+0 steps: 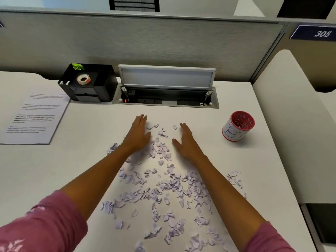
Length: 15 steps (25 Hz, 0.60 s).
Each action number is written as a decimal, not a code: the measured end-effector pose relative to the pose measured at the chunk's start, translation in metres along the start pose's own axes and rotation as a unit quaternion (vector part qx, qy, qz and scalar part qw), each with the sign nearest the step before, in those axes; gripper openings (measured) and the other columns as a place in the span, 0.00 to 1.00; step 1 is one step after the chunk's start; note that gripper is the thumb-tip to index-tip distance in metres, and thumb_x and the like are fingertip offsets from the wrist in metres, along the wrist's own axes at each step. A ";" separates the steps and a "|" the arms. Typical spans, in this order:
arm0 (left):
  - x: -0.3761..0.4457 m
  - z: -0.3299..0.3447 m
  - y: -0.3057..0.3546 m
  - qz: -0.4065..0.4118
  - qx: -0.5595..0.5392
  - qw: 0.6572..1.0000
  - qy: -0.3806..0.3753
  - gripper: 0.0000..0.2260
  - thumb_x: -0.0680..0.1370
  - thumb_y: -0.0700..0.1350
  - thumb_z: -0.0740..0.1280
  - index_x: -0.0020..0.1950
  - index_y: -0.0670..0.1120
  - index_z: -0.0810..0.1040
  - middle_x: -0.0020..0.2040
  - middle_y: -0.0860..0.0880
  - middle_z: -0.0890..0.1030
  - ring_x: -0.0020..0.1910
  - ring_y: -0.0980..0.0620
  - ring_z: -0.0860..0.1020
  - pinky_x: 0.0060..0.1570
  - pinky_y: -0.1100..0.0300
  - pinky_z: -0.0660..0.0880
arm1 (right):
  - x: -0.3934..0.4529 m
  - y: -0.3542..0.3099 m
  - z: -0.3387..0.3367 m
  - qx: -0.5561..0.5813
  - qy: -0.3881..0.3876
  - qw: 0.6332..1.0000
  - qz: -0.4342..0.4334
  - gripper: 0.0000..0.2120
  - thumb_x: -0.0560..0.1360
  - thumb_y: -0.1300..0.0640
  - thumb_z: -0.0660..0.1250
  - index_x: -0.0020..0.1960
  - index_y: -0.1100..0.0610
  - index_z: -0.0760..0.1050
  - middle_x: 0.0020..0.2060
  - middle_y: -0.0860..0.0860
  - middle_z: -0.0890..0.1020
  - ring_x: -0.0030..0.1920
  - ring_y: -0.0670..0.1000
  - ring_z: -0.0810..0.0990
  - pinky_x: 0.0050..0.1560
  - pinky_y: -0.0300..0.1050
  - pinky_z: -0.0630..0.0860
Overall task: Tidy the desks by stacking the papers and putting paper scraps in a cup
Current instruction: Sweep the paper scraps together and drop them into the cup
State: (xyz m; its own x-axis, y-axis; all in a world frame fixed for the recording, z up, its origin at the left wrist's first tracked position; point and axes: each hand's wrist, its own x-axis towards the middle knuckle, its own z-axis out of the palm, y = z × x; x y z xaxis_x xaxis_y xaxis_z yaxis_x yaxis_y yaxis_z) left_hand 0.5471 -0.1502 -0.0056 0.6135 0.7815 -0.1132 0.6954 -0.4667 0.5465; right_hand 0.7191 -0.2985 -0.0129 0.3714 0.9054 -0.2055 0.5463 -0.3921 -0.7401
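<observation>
While paper scraps (163,188) litter the desk (81,170), both hands (139,135) (185,142) rest flat, fingers straight together.

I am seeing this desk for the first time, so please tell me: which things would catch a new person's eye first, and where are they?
First, the paper scraps, scattered across the middle of the white desk between both forearms. Next, the left hand and right hand, lying flat with straight fingers at the far edge of the scraps. Then the red-rimmed cup to the right, already holding some scraps, and the printed sheet at far left.
</observation>
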 end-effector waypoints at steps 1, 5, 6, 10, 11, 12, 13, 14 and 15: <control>0.008 -0.002 -0.002 -0.001 0.017 1.000 -0.021 0.29 0.82 0.46 0.62 0.80 0.43 0.53 0.80 0.45 0.51 0.79 0.44 0.49 0.76 0.50 0.51 | 0.011 -0.006 0.001 -0.016 -0.006 1.000 0.000 0.35 0.82 0.50 0.60 0.80 0.59 0.44 0.80 0.54 0.45 0.80 0.54 0.46 0.79 0.49 0.46; 0.020 0.001 -0.002 0.004 0.036 0.997 -0.074 0.28 0.83 0.44 0.58 0.80 0.41 0.49 0.80 0.43 0.49 0.79 0.44 0.48 0.76 0.51 0.50 | 0.040 -0.016 0.014 -0.094 -0.029 0.995 -0.014 0.36 0.83 0.46 0.56 0.80 0.60 0.43 0.80 0.57 0.43 0.80 0.56 0.43 0.78 0.50 0.44; 0.019 0.003 -0.001 0.007 0.030 0.997 -0.077 0.28 0.83 0.44 0.58 0.80 0.42 0.49 0.80 0.44 0.50 0.79 0.44 0.49 0.76 0.51 0.50 | 0.044 -0.017 0.018 -0.108 -0.037 0.993 -0.018 0.36 0.83 0.45 0.56 0.80 0.60 0.43 0.80 0.57 0.44 0.80 0.57 0.43 0.78 0.51 0.44; 0.009 0.008 0.003 0.015 -0.035 0.995 -0.088 0.28 0.83 0.43 0.59 0.80 0.46 0.51 0.80 0.47 0.54 0.78 0.45 0.56 0.76 0.50 0.56 | 0.043 -0.026 0.033 -0.113 -0.073 0.987 -0.084 0.30 0.83 0.48 0.55 0.80 0.57 0.48 0.80 0.54 0.50 0.80 0.55 0.48 0.78 0.51 0.49; 0.005 0.007 0.005 0.022 -0.053 0.994 -0.095 0.27 0.83 0.41 0.59 0.80 0.46 0.52 0.80 0.46 0.56 0.77 0.45 0.58 0.76 0.49 0.57 | 0.040 -0.028 0.036 -0.118 -0.080 0.984 -0.107 0.29 0.84 0.49 0.56 0.80 0.56 0.51 0.80 0.54 0.52 0.79 0.55 0.51 0.78 0.52 0.52; 0.001 0.007 0.006 0.034 -0.060 0.993 -0.100 0.26 0.83 0.39 0.59 0.79 0.45 0.55 0.79 0.45 0.59 0.77 0.45 0.60 0.75 0.50 0.58 | 0.037 -0.029 0.038 -0.119 -0.081 0.981 -0.128 0.27 0.83 0.51 0.56 0.79 0.56 0.55 0.79 0.54 0.56 0.78 0.55 0.54 0.77 0.53 0.56; -0.005 0.006 0.006 0.050 -0.054 0.992 -0.104 0.24 0.82 0.38 0.58 0.78 0.44 0.57 0.77 0.44 0.62 0.76 0.44 0.62 0.74 0.52 0.59 | 0.032 -0.029 0.039 -0.117 -0.077 0.980 -0.143 0.25 0.83 0.52 0.57 0.78 0.56 0.59 0.77 0.53 0.60 0.76 0.55 0.59 0.75 0.54 0.61; -0.011 0.007 0.005 0.064 -0.036 0.992 -0.106 0.23 0.82 0.37 0.58 0.77 0.43 0.60 0.77 0.44 0.63 0.75 0.44 0.63 0.74 0.53 0.58 | 0.026 -0.027 0.039 -0.112 -0.068 0.979 -0.154 0.22 0.83 0.54 0.57 0.76 0.56 0.62 0.75 0.52 0.63 0.73 0.55 0.64 0.71 0.54 0.67; -0.020 0.007 0.006 0.074 -0.012 0.991 -0.107 0.23 0.82 0.38 0.58 0.77 0.43 0.60 0.77 0.44 0.63 0.76 0.45 0.61 0.75 0.54 0.57 | 0.020 -0.025 0.037 -0.113 -0.058 0.979 -0.160 0.20 0.83 0.55 0.57 0.74 0.56 0.65 0.73 0.52 0.66 0.70 0.55 0.68 0.67 0.53 0.71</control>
State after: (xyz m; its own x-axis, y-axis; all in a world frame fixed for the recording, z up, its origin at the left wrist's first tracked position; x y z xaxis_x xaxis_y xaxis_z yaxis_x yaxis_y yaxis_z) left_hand 0.5419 -0.1712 -0.0061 0.7753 0.5980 -0.2032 0.5846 -0.5578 0.5892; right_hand 0.6848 -0.2650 -0.0227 0.0733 0.9950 -0.0680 0.7771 -0.0997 -0.6214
